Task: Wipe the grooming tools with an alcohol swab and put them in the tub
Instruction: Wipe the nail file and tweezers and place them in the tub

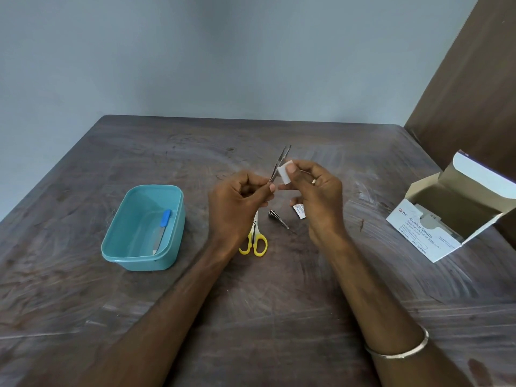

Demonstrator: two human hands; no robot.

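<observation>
Left hand [237, 202], right hand [312, 191] raised, fingers pinched.

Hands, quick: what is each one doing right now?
Left hand: closed, pinching the metal tweezers.
Right hand: closed, pinching the white swab against the tweezers.

Soft, even, rather dim light, faint shadows, slight softness overall, wide-angle bending at edges

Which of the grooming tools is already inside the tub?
The nail file with the blue handle; it lies in the teal tub, unlike the others.
</observation>
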